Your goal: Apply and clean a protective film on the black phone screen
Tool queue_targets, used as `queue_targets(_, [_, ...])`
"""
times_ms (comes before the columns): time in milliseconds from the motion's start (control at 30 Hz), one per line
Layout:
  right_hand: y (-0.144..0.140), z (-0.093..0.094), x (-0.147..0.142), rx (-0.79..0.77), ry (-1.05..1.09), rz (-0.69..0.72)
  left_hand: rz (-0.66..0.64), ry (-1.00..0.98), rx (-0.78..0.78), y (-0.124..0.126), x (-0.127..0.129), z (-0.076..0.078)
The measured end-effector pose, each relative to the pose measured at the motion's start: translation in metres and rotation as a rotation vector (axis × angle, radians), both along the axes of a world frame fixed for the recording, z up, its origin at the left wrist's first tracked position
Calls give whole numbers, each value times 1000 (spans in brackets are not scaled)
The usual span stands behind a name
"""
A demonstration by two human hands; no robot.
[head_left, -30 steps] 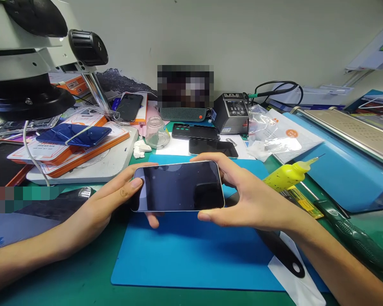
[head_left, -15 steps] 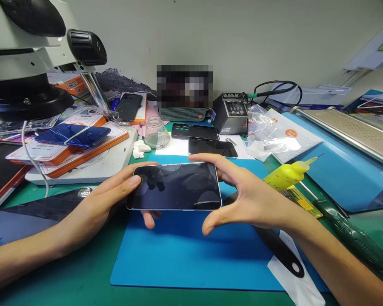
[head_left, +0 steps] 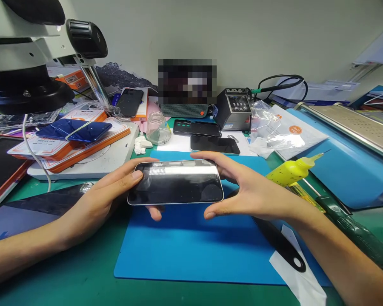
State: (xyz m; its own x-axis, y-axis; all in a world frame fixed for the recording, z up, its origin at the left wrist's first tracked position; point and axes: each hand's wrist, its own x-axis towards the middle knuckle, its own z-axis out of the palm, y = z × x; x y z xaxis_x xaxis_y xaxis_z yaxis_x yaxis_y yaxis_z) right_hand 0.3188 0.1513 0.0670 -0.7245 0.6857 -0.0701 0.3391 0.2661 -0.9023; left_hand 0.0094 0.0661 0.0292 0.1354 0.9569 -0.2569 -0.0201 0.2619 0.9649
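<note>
A dark-screened smartphone (head_left: pixel 176 182) with a silver rim is held sideways a little above the blue work mat (head_left: pixel 191 250). My left hand (head_left: pixel 107 199) grips its left end, thumb on the glass and fingers under it. My right hand (head_left: pixel 245 193) holds the right end, with the index finger along the top edge and the thumb at the lower right corner. The screen is off and reflects a bright strip of light.
A microscope (head_left: pixel 28 55) overhangs the left, above orange boxes and a blue phone (head_left: pixel 73 129). Two more phones (head_left: pixel 214 144), a glass jar (head_left: pixel 158 128) and a soldering station (head_left: pixel 234 108) stand behind. A yellow squeeze bottle (head_left: pixel 290 171), a green-handled tool (head_left: pixel 354 233) and a black tool (head_left: pixel 281 246) lie right.
The phone has tilted flatter, its far edge dropping away from me, so the screen now catches a light reflection. My right thumb has come back against the lower right corner.
</note>
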Motion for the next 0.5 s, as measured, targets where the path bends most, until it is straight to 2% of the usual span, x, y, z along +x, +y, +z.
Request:
queue_targets(133, [-2,2,2,-36,84,23,-71,-71,-15,-3,0,2])
queue_targets(367, [0,4,9,-139,206,83,-122,-18,-103,-15,9,17])
queue_targets(500, [-2,6,10,-166,225,29,-137,-28,-160,-15,7,15])
